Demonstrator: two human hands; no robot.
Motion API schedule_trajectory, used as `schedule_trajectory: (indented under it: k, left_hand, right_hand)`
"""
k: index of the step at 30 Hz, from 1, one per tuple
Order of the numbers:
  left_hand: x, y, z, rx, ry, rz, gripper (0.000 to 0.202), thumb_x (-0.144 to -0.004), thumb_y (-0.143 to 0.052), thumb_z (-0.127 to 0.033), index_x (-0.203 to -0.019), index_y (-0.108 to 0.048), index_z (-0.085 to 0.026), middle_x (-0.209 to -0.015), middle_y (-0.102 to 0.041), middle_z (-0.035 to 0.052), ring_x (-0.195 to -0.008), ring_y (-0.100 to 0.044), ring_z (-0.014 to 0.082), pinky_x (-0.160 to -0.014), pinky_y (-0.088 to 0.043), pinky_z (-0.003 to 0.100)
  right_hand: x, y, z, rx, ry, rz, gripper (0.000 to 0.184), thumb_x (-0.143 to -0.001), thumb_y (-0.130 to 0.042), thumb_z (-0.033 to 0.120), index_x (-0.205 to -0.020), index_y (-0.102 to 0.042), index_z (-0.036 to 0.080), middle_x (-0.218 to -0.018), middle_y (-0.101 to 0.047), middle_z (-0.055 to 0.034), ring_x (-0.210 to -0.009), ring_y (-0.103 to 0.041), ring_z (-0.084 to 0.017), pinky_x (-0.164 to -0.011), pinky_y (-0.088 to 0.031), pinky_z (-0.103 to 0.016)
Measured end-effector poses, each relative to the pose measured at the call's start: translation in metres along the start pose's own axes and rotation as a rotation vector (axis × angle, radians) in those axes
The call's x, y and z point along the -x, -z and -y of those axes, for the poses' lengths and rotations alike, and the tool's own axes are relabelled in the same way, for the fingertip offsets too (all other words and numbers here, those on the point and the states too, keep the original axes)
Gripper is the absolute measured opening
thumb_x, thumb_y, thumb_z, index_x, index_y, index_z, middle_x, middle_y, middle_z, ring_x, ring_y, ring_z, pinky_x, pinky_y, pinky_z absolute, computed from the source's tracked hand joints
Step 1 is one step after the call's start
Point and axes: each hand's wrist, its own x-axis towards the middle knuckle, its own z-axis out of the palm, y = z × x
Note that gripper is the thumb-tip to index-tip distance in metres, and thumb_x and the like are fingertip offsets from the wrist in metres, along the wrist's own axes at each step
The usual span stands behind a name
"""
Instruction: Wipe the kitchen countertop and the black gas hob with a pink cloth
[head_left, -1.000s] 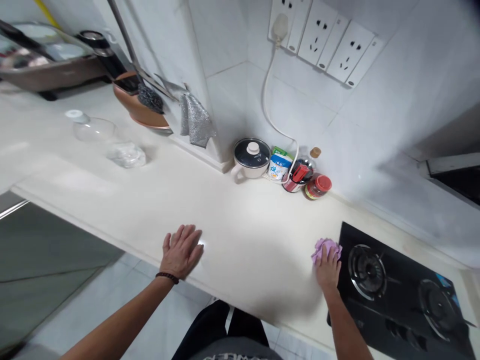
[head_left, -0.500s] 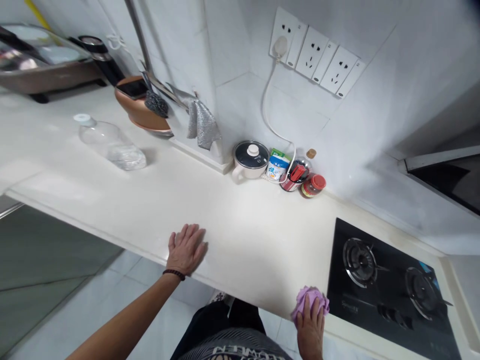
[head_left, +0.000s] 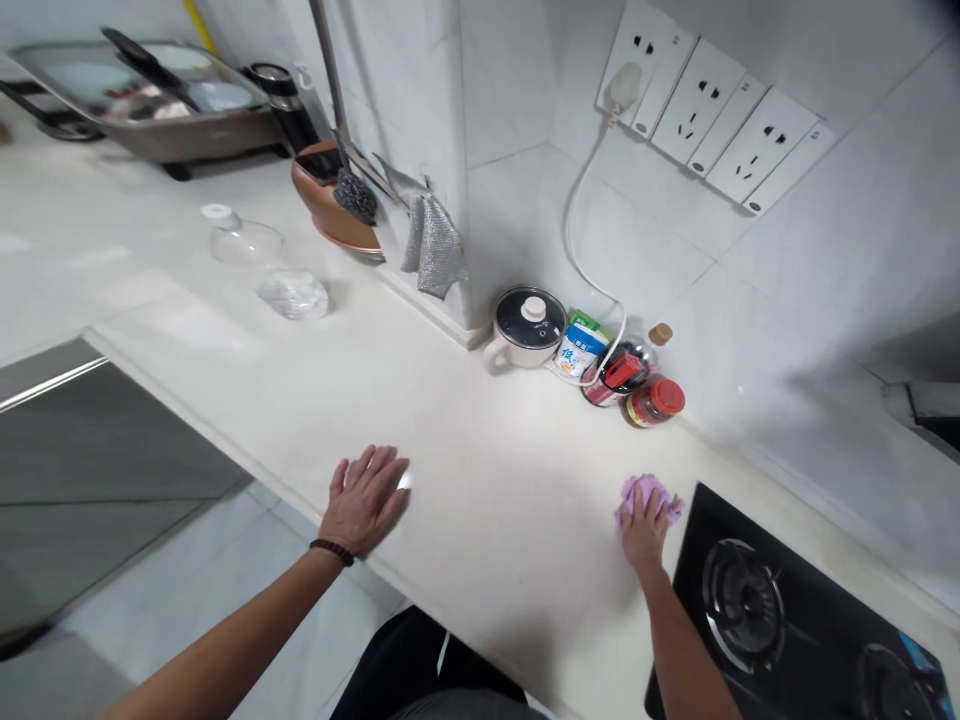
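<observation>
Cloth (head_left: 646,492) is gripped by the right hand (head_left: 643,535); the left hand (head_left: 365,503) is laid flat, grip empty. The red-lidded jar (head_left: 651,403) could be toppled by too wide a sweep.

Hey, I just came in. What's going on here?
A person is at a kitchen countertop with both arms out. Their right hand is over a crumpled purple cloth on the counter, just left of the black stove. Their left hand holds nothing and lies palm down near the front edge. Toward the wall stand a lidded pot and a red-capped jar.
</observation>
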Motion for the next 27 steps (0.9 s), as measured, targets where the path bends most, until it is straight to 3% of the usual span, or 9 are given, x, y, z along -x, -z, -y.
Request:
schedule_trajectory:
  k: [3, 7, 11, 14, 17, 19, 23, 27]
  left_hand:
    - [0.001, 0.0, 0.002, -0.022, 0.003, 0.006, 0.05, -0.099, -0.048, -0.044, -0.145, -0.062, -0.029, -0.157, -0.061, 0.011, -0.158, -0.038, 0.033, -0.132, -0.012, 0.058]
    - [0.002, 0.002, 0.005, -0.045, 0.007, 0.02, 0.052, -0.098, -0.048, -0.044, -0.146, -0.062, -0.029, -0.158, -0.06, 0.0114, -0.157, -0.04, 0.0333, -0.132, -0.012, 0.058]
    - [0.003, 0.003, 0.006, -0.052, 0.028, 0.043, 0.054, -0.097, -0.049, -0.043, -0.149, -0.06, -0.031, -0.16, -0.058, 0.0092, -0.158, -0.037, 0.0332, -0.132, -0.011, 0.058]
    - [0.002, 0.003, 0.006, -0.052, 0.032, 0.051, 0.054, -0.097, -0.049, -0.043, -0.149, -0.06, -0.03, -0.161, -0.057, 0.01, -0.159, -0.036, 0.0338, -0.132, -0.011, 0.059]
    - [0.001, 0.004, 0.005, -0.052, 0.022, 0.056, 0.054, -0.098, -0.047, -0.044, -0.147, -0.062, -0.027, -0.16, -0.058, 0.0123, -0.158, -0.037, 0.0343, -0.132, -0.012, 0.059]
    - [0.0, 0.004, 0.003, -0.049, 0.013, 0.057, 0.053, -0.099, -0.046, -0.045, -0.145, -0.064, -0.025, -0.159, -0.059, 0.0141, -0.158, -0.037, 0.0346, -0.132, -0.013, 0.059]
    - [-0.001, 0.005, 0.001, -0.014, 0.009, 0.059, 0.054, -0.099, -0.047, -0.044, -0.147, -0.063, -0.026, -0.16, -0.058, 0.0143, -0.158, -0.036, 0.0353, -0.132, -0.011, 0.06]
    - [-0.002, 0.003, 0.0, 0.026, 0.002, 0.039, 0.055, -0.096, -0.05, -0.043, -0.147, -0.063, -0.027, -0.159, -0.059, 0.0132, -0.158, -0.036, 0.0348, -0.132, -0.009, 0.059]
  right_hand:
    - [-0.073, -0.004, -0.01, -0.102, -0.117, 0.019, 0.07, -0.103, -0.029, 0.05, -0.159, -0.051, 0.015, -0.17, -0.035, -0.0242, -0.159, -0.022, -0.049, -0.119, -0.031, -0.079]
    - [-0.149, -0.012, -0.03, -0.197, -0.128, 0.053, 0.072, -0.101, -0.031, 0.053, -0.159, -0.049, 0.013, -0.17, -0.033, -0.0283, -0.159, -0.021, -0.051, -0.117, -0.028, -0.081]
    - [-0.193, -0.021, -0.049, -0.224, -0.098, 0.061, 0.07, -0.102, -0.028, 0.051, -0.158, -0.05, 0.014, -0.169, -0.034, -0.0287, -0.159, -0.022, -0.049, -0.115, -0.025, -0.085]
    - [-0.203, -0.023, -0.051, -0.231, -0.117, 0.062, 0.07, -0.103, -0.028, 0.052, -0.159, -0.048, 0.015, -0.17, -0.032, -0.0283, -0.159, -0.021, -0.049, -0.115, -0.026, -0.084]
    - [-0.188, -0.02, -0.046, -0.238, -0.128, 0.066, 0.071, -0.102, -0.028, 0.052, -0.16, -0.047, 0.015, -0.169, -0.034, -0.0285, -0.158, -0.022, -0.051, -0.114, -0.027, -0.085]
    - [-0.163, -0.017, -0.04, -0.227, -0.123, 0.039, 0.071, -0.102, -0.028, 0.053, -0.159, -0.048, 0.015, -0.167, -0.037, -0.0284, -0.157, -0.023, -0.051, -0.113, -0.028, -0.085]
    - [-0.083, -0.011, -0.033, -0.183, -0.116, -0.086, 0.073, -0.103, -0.023, 0.054, -0.155, -0.054, 0.012, -0.164, -0.041, -0.0301, -0.158, -0.025, -0.05, -0.113, -0.033, -0.084]
    - [0.01, -0.002, -0.029, -0.143, -0.159, -0.065, 0.074, -0.102, -0.024, 0.056, -0.152, -0.057, 0.013, -0.165, -0.041, -0.0276, -0.158, -0.025, -0.05, -0.115, -0.034, -0.082]
